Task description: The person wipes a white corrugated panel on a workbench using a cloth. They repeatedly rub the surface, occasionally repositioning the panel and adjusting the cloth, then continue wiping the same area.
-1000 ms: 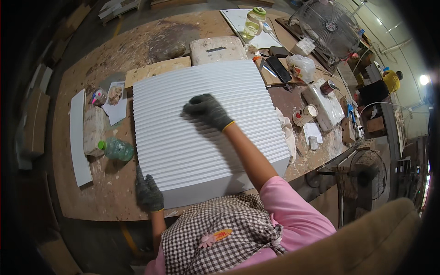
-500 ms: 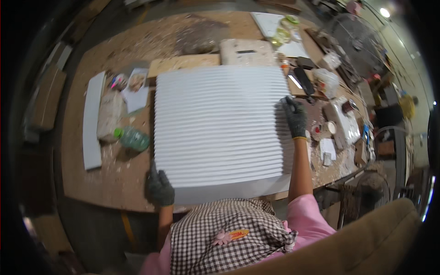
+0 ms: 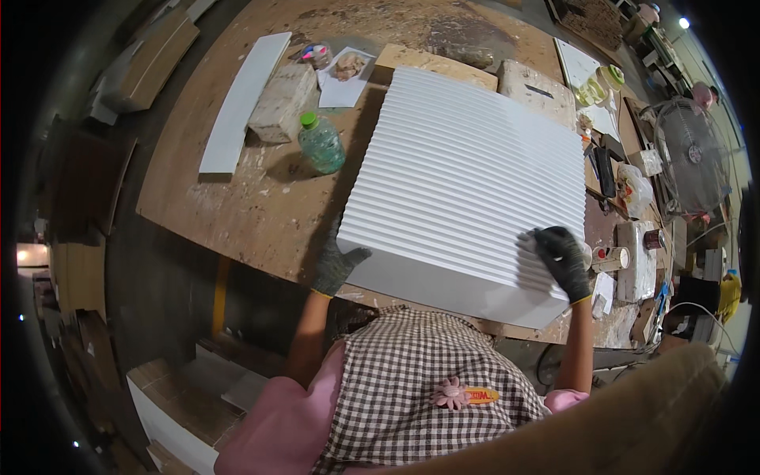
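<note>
Head view puts the ribbed white panel (image 3: 475, 174) by the near edge of the bench (image 3: 261, 214), left hand (image 3: 336, 265) spread wide at its corner, right hand (image 3: 564, 261) curled in a narrow grip, contents unclear, so a hard tug could tip it off.

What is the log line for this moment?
white panel: ridged face up | left hand: at near-left corner | right hand: near right edge

Dim margins, bright lamp (image 3: 684, 23) upper right, soft shadows, fisheye bend
</note>
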Demonstrator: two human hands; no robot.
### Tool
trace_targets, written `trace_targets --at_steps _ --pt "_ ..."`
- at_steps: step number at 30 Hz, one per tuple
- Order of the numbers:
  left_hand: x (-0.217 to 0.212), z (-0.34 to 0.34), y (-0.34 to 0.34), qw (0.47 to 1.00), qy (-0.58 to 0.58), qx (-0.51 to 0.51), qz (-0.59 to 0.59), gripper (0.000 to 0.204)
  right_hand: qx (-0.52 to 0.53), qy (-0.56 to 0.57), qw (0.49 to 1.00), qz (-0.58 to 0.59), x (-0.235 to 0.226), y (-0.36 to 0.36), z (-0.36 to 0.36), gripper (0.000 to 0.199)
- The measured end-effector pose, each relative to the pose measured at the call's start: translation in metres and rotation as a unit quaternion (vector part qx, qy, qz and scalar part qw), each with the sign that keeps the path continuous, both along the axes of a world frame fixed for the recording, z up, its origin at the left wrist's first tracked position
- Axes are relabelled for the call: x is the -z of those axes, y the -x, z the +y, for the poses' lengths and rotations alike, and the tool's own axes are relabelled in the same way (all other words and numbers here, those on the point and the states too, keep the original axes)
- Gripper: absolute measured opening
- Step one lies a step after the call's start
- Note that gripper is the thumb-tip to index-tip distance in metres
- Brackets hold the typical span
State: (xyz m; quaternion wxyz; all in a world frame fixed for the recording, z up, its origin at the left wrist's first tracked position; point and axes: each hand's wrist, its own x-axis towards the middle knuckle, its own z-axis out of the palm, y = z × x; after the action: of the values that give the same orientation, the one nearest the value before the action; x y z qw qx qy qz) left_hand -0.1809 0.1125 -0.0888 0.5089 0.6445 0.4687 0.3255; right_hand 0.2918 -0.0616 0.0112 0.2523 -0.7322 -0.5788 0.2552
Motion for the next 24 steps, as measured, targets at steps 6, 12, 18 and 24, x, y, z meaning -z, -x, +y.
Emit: trace_targets --at_steps 6,12,18,24 --pt "0.026 0.004 0.001 1.000 0.009 -0.005 0.014 0.112 -0.080 -0.234 0.965 -0.090 0.007 0.158 0.104 0.015" --pt "0.026 0.011 0.001 0.994 -0.055 0.037 0.092 0.119 -0.168 -0.224 0.958 -0.066 0.026 0.265 0.227 0.012" --pt "0.034 0.000 0.000 0.998 -0.057 -0.001 -0.020 0.111 -0.111 -0.175 0.977 -0.048 0.021 0.186 0.161 0.011" --pt "0.041 0.000 -0.005 0.997 -0.018 -0.016 -0.075 0.108 -0.053 -0.239 0.963 -0.113 0.031 0.127 0.142 0.020"
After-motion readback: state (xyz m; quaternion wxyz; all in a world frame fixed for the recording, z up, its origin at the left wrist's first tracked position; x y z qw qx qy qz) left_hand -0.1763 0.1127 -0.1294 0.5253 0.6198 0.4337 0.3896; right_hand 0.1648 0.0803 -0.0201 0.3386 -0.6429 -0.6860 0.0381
